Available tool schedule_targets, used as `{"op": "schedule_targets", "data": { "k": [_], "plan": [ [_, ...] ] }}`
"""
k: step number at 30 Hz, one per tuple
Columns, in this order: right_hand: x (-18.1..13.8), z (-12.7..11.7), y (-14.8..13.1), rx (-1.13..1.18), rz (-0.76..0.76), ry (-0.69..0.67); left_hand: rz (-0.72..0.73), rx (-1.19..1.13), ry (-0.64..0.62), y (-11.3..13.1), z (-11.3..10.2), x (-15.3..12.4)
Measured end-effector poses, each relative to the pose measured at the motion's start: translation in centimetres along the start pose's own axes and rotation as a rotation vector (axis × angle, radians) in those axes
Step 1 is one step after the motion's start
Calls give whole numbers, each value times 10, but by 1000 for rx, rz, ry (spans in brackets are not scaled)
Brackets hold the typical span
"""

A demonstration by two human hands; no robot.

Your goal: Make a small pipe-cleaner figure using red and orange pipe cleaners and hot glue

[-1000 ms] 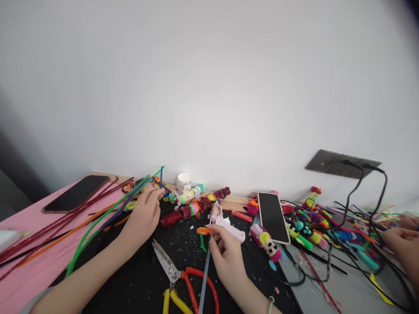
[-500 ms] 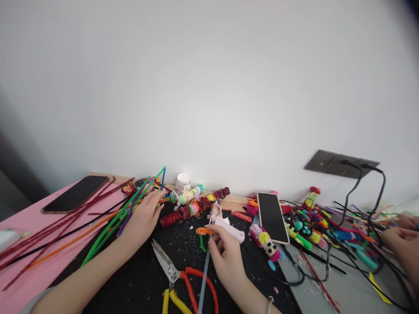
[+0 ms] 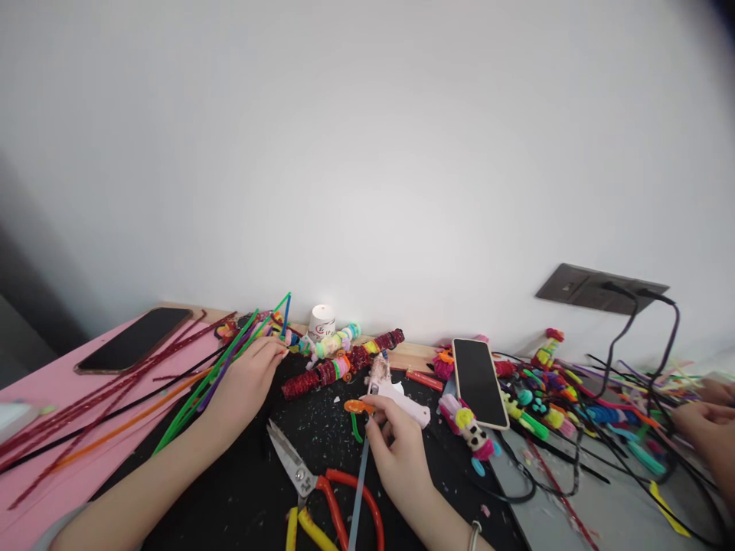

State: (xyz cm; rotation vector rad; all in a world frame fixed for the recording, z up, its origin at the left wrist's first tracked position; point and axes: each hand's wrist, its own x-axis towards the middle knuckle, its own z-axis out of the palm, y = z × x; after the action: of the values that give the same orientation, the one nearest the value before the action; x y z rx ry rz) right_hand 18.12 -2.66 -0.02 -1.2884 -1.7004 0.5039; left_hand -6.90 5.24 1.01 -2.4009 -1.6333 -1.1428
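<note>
My left hand (image 3: 246,383) rests on the black mat, its fingers closed around a bundle of green, purple and blue pipe cleaners (image 3: 223,363) that fan out toward the wall. My right hand (image 3: 396,444) pinches a small orange pipe-cleaner piece with a green stem (image 3: 357,409). That hand lies beside a white glue gun (image 3: 396,398) whose glue stick (image 3: 359,490) trails toward me.
Red-handled scissors (image 3: 321,482) lie between my forearms. A dark phone (image 3: 135,337) sits on the pink tabletop (image 3: 34,490), another phone (image 3: 479,381) leans among coloured craft figures. A small lit candle (image 3: 321,321) stands by the wall. Another person's hands (image 3: 709,428) work at the right among cables.
My left hand has swept the pipe-cleaner bundle slightly left and toward me, so the green stems lie steeper. My right hand has stayed in place.
</note>
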Motion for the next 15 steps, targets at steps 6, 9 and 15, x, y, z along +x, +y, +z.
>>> {"op": "schedule_targets", "data": {
  "k": [6, 9, 15],
  "plan": [
    [-1, 0, 1, 5, 4, -6, 85, -5, 88, 4, 0, 1],
    [-1, 0, 0, 3, 2, -7, 160, 3, 121, 4, 0, 2],
    [0, -1, 0, -2, 1, -8, 134, 37, 90, 4, -1, 0]
  ]
}}
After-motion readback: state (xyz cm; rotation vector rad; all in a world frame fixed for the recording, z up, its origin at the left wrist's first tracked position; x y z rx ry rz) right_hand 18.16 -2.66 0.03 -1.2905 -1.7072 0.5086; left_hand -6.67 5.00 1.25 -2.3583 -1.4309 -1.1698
